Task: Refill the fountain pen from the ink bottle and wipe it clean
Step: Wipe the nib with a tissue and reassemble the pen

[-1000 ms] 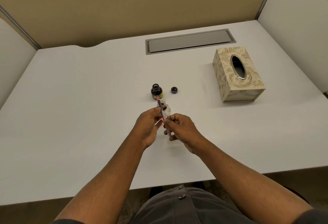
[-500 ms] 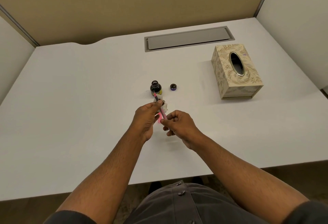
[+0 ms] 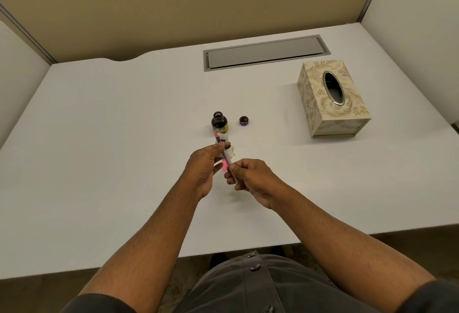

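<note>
A slim pink fountain pen points its tip up and away toward the open ink bottle, a small dark bottle with a yellow label. My right hand grips the pen's lower barrel. My left hand pinches a white, ink-stained tissue against the pen's upper part near the nib. The bottle's small dark cap lies upside down on the table just right of the bottle.
A patterned beige tissue box with an oval slot stands at the right on the white desk. A grey cable hatch is set in the desk's far side. Partition walls enclose the desk.
The hands and pen stay together at nearly the same spot below the bottle; my left fingers with the tissue have shifted slightly along the pen. The view has tilted a little.
</note>
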Available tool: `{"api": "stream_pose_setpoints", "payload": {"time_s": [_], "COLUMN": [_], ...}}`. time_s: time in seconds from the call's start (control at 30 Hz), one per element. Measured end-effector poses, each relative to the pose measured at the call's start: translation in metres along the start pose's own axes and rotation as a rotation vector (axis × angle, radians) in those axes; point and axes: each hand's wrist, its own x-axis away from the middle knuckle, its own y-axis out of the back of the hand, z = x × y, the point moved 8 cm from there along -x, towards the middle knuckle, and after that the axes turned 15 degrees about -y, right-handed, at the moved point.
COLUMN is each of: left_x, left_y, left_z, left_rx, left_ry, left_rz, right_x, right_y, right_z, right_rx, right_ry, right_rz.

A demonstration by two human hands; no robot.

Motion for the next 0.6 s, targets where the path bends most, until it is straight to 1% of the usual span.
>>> {"api": "stream_pose_setpoints", "payload": {"time_s": [0.07, 0.13, 0.27, 0.43, 0.6], "left_x": [-0.0005, -0.0017, -0.0044, -0.006, -0.0079], "left_y": [0.0004, 0.0006, -0.0004, 0.0011, -0.0005], "left_z": [0.001, 0.0023, 0.0036, 0.0041, 0.0043], "left_rx": [-0.017, -0.025, -0.041, -0.056, -0.042], "left_ry": [0.004, 0.007, 0.007, 0.008, -0.001], "left_rz": [0.001, -0.006, -0.005, -0.014, -0.01], "right_x": [-0.0002, 0.0002, -0.0015, -0.0011, -0.0013], "right_y": [-0.0044, -0.0067, -0.0004, -0.0079, -0.0035], "right_z": [-0.0002, 0.0011, 0.0026, 0.001, 0.0043], "right_rx": [-0.014, -0.013, 0.033, -0.045, 0.031], "right_ry": [-0.019, -0.013, 0.016, -0.049, 0.008], "right_rz": [0.048, 0.053, -0.053, 0.047, -0.056]}}
